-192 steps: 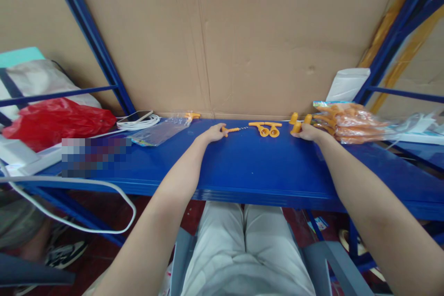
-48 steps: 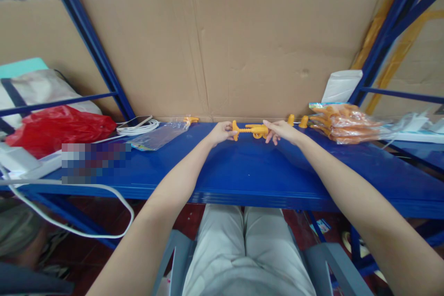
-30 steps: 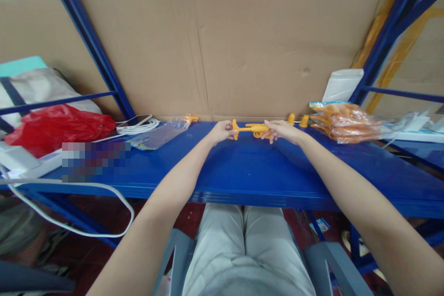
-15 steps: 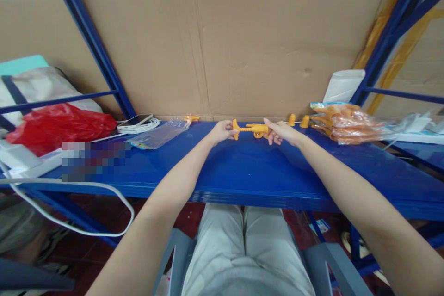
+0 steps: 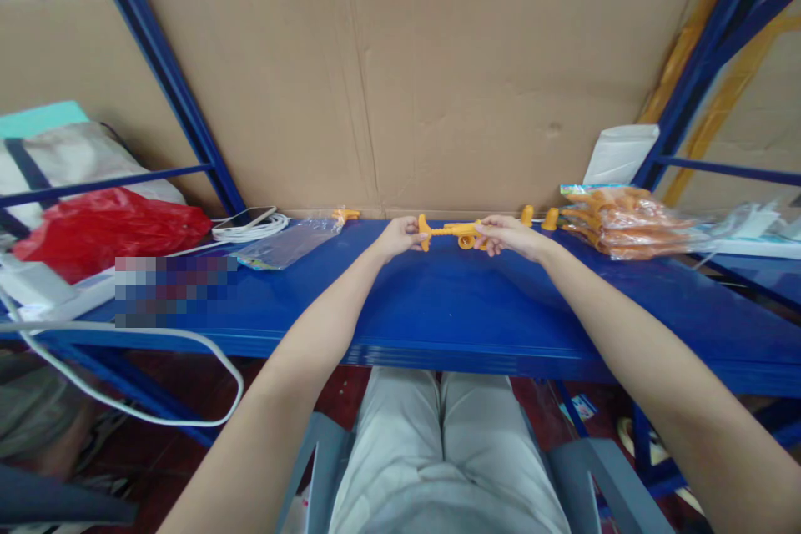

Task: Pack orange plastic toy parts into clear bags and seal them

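Note:
A yellow-orange plastic piece (image 5: 446, 230) is held level between my hands above the blue shelf top. It has a curved crossbar at its left end, a ribbed rod in the middle and a thicker body with a ring beneath. My left hand (image 5: 399, 239) pinches the crossbar end with closed fingers. My right hand (image 5: 510, 238) is closed around the body's right end, so that part is hidden. Just beyond my right hand, two small yellow-orange caps (image 5: 550, 219) stand by the cardboard.
Bagged orange parts (image 5: 619, 225) are stacked at right. To the left lie a clear bag (image 5: 291, 244) with an orange piece at its mouth, a coiled white cable (image 5: 250, 227) and a red plastic bag (image 5: 113, 229). A cardboard sheet (image 5: 438, 83) walls the back.
My right hand has shifted its grip slightly on the body, its fingers curling in closer. The left hand stays on the crossbar, and the piece is almost where it was.

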Tool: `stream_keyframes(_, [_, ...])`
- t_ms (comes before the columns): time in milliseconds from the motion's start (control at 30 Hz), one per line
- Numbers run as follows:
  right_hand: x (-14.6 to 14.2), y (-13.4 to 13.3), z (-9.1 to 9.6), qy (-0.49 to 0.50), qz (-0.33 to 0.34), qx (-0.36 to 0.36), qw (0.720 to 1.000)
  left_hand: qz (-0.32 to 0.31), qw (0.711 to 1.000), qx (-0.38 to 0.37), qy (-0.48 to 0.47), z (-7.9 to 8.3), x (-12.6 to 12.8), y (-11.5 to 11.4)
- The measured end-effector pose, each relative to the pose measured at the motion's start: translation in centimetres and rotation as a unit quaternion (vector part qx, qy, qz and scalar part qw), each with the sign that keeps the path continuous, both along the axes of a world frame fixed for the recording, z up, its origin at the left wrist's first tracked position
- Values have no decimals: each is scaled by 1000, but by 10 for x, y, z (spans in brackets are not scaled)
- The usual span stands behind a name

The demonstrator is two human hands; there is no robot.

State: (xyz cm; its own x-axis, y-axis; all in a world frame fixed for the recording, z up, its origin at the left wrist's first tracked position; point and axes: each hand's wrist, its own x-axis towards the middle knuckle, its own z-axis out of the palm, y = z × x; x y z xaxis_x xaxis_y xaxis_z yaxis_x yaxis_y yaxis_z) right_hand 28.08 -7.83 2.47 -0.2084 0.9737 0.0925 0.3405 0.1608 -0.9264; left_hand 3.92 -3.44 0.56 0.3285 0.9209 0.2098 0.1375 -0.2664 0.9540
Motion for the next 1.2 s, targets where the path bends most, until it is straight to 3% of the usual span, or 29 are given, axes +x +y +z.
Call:
stream_keyframes(400, [-1,-1,1,-61,-54,-26,996,-12,1000,-2,-9,2,2,-2])
stream_keyframes(600, [8,3,0,-42,13,21,999,-16,1000,1,-4,0,1,1])
stream_keyframes(733, [8,4,-1,-58,17,35,998,-9,1000,0,6,1,0,0])
stream_keyframes(1200, [-5,-1,-1,-62,-55,-38,996,-23,1000,12,2,0,2,1])
